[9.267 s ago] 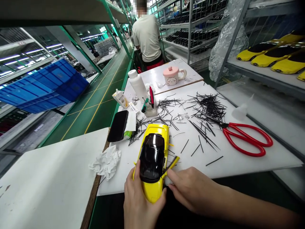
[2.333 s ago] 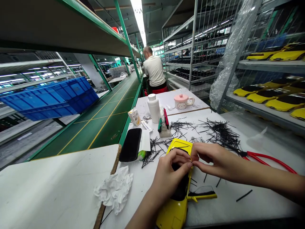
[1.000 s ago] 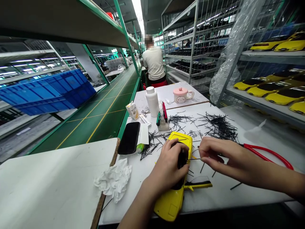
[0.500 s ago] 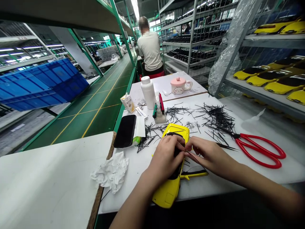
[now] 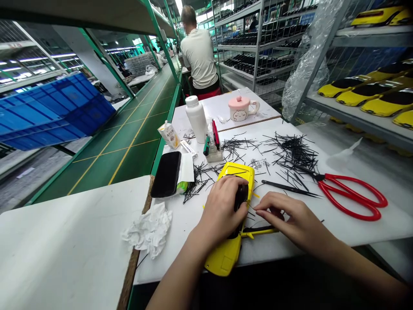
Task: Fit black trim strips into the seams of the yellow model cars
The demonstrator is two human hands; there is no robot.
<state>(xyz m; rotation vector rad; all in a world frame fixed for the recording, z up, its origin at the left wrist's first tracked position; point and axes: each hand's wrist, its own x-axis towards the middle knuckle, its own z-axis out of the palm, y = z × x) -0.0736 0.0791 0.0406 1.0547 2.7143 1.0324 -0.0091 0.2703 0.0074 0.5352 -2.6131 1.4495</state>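
Observation:
A yellow toy car body [image 5: 224, 256] with dark windows lies lengthwise on the white worktable. Wrapped over its middle is my left hand [image 5: 226, 202], thumb on the side edge and fingers over the roof. Just right of the car, my right hand [image 5: 284, 213] pinches a thin dark strand that runs toward the car's side. Beneath the right fingers lies a narrow yellow and black part [image 5: 258, 231]. Black tweezers [image 5: 287, 188] rest beyond the right hand. Loose black strips [image 5: 295, 153] lie in piles behind the car.
Red-handled scissors [image 5: 355, 196] lie at right. Behind are a tool holder [image 5: 214, 153], white bottle [image 5: 196, 118] and pink-lidded mug [image 5: 239, 110]. A phone [image 5: 166, 174] and crumpled tissue [image 5: 150, 230] lie left, beside a green conveyor [image 5: 129, 142]. A person [image 5: 200, 58] sits ahead.
My right hand has drawn back from my left hand to the right and slightly down, with the thin strand at its fingertips. The tweezers now show fully. The view has shifted slightly.

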